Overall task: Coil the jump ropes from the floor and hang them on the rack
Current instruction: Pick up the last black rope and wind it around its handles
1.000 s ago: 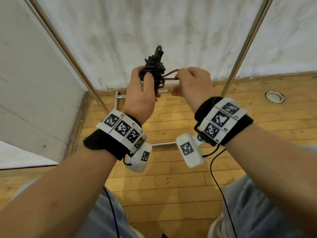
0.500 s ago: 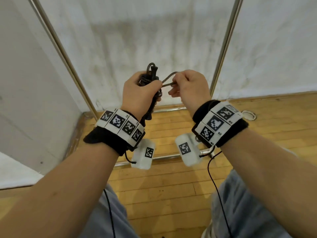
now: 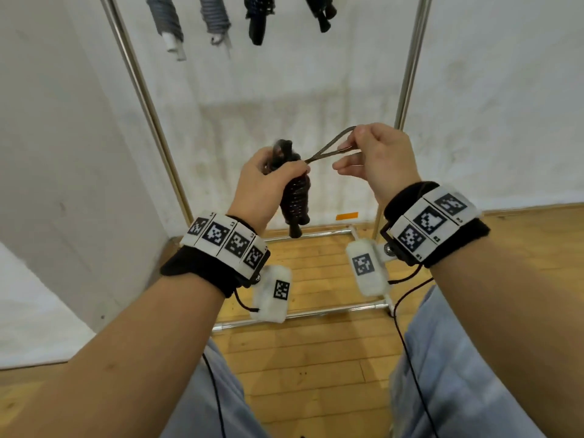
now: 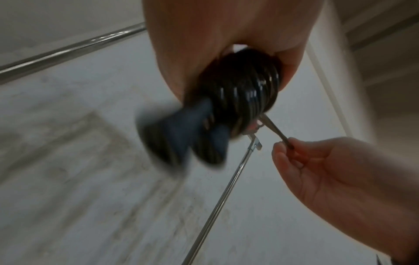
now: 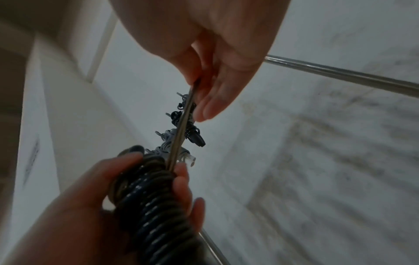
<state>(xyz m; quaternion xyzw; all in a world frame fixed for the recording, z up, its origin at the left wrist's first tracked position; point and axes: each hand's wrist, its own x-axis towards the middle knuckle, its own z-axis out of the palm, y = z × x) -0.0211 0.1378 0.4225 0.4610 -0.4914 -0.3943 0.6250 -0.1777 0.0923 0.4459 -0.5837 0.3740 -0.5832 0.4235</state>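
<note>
Two hands meet at the centre of the head view, working a coiled black jump rope (image 3: pixel 295 197) in front of a chrome rack (image 3: pixel 148 99) against a white wall (image 3: pixel 284 74). The left hand (image 3: pixel 264 188) grips the upper part of the bundle, fingers curled round its tight windings, while the black handle ends hang below the fist, above the rack's lower rail. The right hand (image 3: pixel 379 159) pinches a thin loop (image 3: pixel 331 147) of the same rope between thumb and forefinger, drawn out taut up and to the right of the coil; its other fingers are loosely curled. Along the top edge of the frame, four coiled ropes (image 3: pixel 215 20) hang from above, two grey at the upper left and two black beside them. At the bottom lie a wooden floor (image 3: pixel 316 358) and the person's light blue trousers (image 3: pixel 458 374). The left wrist view shows the bundle blurred, the loop running to the right hand's fingertips (image 4: pixel 283 148).
</note>
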